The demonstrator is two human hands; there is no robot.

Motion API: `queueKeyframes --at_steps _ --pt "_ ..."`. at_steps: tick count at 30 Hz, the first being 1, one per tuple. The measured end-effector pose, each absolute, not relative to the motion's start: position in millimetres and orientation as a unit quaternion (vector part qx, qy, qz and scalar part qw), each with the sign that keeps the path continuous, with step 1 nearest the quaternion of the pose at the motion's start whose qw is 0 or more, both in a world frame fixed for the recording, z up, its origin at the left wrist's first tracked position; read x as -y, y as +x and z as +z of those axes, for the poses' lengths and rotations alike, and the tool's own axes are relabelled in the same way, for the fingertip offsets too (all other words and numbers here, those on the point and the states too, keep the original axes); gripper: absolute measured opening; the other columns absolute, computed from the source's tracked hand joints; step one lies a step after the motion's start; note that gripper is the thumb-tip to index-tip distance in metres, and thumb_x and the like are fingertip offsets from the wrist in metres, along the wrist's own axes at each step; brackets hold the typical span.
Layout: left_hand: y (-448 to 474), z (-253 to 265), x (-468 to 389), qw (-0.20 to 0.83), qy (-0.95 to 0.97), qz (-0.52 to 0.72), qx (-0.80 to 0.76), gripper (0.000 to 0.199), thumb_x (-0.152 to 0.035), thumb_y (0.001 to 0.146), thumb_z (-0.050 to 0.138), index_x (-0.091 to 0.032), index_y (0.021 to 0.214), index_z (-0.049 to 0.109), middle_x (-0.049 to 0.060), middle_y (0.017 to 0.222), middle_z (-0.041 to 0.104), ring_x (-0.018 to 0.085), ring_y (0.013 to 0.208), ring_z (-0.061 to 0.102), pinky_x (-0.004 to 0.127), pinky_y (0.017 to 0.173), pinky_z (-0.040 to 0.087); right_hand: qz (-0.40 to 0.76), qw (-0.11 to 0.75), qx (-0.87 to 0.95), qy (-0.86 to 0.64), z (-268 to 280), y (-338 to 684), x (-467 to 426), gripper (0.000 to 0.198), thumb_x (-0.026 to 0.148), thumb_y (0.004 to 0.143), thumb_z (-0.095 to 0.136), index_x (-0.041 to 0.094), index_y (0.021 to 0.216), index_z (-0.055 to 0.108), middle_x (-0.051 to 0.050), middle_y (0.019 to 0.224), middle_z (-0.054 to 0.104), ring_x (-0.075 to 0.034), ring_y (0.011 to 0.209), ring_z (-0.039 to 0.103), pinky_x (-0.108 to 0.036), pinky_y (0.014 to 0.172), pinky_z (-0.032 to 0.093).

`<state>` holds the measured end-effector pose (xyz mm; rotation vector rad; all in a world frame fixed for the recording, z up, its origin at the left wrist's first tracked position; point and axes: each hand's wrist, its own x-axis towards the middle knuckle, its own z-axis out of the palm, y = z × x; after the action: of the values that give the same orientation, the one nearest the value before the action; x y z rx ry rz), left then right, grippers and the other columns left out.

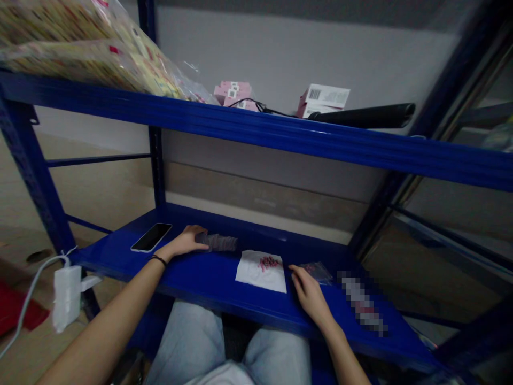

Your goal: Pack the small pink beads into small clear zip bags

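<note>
My left hand (187, 240) is closed round the left end of a row of thin, dark, see-through pieces (219, 243) lying on the blue shelf. What exactly these pieces are is too blurred to make out. Right of the row lies a white sheet of paper (256, 279), with a small heap of red or pink bits (267, 263) on it. Just off the sheet's right edge rests my right hand (308, 291), its fingers stretched out and nothing seen in them. Beside its fingertips is a clear plastic bag (318, 271) with a few reddish bits inside.
A phone (152, 237) lies on the left of the shelf (192, 275). A pixelated item (363, 303) is at right. The upper shelf (240, 125) carries large bags (80, 59), pink boxes (233, 92) and a black tube (368, 116). A white power strip (67, 297) hangs at lower left.
</note>
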<state>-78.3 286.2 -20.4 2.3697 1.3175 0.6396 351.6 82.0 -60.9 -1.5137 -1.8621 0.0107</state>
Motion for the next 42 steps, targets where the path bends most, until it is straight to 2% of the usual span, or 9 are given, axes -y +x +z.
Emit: queueKeyframes --at_steps 3,6,10,14,20,24,29,42 --pt "-69 -19 -263 0.305 0.787 0.337 -0.418 0.069 -0.054 0.075 0.072 -0.014 0.129 0.061 0.014 0.130 0.063 0.033 0.121 0.056 0.042 0.105 0.041 0.001 0.360 0.731 -0.580 -58 336 -92 0.031 0.026 0.099 0.039 0.018 0.117 0.062 -0.011 0.112 0.068 -0.023 0.104 0.064 -0.037 0.092 0.051" --pt "-45 -20 -236 0.453 0.740 0.369 -0.332 0.061 -0.048 0.081 0.071 -0.015 0.131 0.059 0.012 0.129 0.065 0.030 0.117 0.060 0.041 0.102 0.044 -0.003 0.342 0.748 -0.569 -57 313 -108 0.027 0.021 0.096 0.041 0.020 0.108 0.065 -0.009 0.104 0.068 -0.022 0.098 0.064 -0.035 0.089 0.051" --pt "-4 -29 -205 0.503 0.740 0.365 -0.258 0.059 -0.039 0.077 0.077 -0.018 0.130 0.062 0.011 0.129 0.065 0.030 0.121 0.057 0.041 0.107 0.040 -0.019 0.330 0.753 -0.569 -68 293 -126 0.024 0.017 0.093 0.045 0.019 0.102 0.067 -0.008 0.102 0.068 -0.023 0.099 0.062 -0.035 0.090 0.050" --pt "28 -46 -187 0.559 0.700 0.394 -0.206 0.055 -0.037 0.078 0.075 -0.016 0.127 0.063 0.013 0.127 0.065 0.031 0.118 0.057 0.038 0.101 0.042 -0.044 0.318 0.756 -0.570 -78 290 -133 0.026 0.018 0.094 0.046 0.020 0.112 0.065 -0.010 0.110 0.066 -0.023 0.105 0.060 -0.035 0.094 0.048" --pt "40 -60 -178 0.568 0.697 0.396 -0.188 0.053 -0.038 0.073 0.079 -0.016 0.121 0.069 0.012 0.119 0.067 0.030 0.112 0.058 0.037 0.099 0.041 -0.052 0.310 0.754 -0.577 -77 290 -136 0.020 0.017 0.094 0.045 0.019 0.101 0.064 -0.009 0.101 0.067 -0.022 0.097 0.062 -0.032 0.087 0.049" --pt "36 -61 -174 0.598 0.648 0.425 -0.204 0.052 -0.038 0.075 0.077 -0.014 0.120 0.068 0.012 0.117 0.068 0.029 0.109 0.060 0.036 0.095 0.043 -0.049 0.316 0.758 -0.569 -78 290 -139 0.018 0.016 0.092 0.046 0.020 0.098 0.062 -0.008 0.099 0.067 -0.022 0.095 0.062 -0.031 0.084 0.049" --pt "38 -61 -169 0.563 0.674 0.428 -0.213 0.048 -0.034 0.076 0.077 -0.016 0.119 0.069 0.011 0.120 0.068 0.028 0.111 0.059 0.034 0.096 0.042 -0.030 0.340 0.754 -0.561 -79 292 -137 0.017 0.017 0.093 0.045 0.020 0.095 0.061 -0.008 0.096 0.067 -0.021 0.090 0.063 -0.031 0.080 0.049" --pt "35 -59 -166 0.581 0.662 0.420 -0.220 0.048 -0.032 0.076 0.077 -0.015 0.121 0.068 0.011 0.119 0.069 0.028 0.111 0.060 0.033 0.096 0.042 -0.006 0.288 0.793 -0.537 -77 290 -136 0.020 0.021 0.096 0.045 0.020 0.095 0.065 -0.009 0.097 0.064 -0.022 0.095 0.061 -0.032 0.085 0.050"
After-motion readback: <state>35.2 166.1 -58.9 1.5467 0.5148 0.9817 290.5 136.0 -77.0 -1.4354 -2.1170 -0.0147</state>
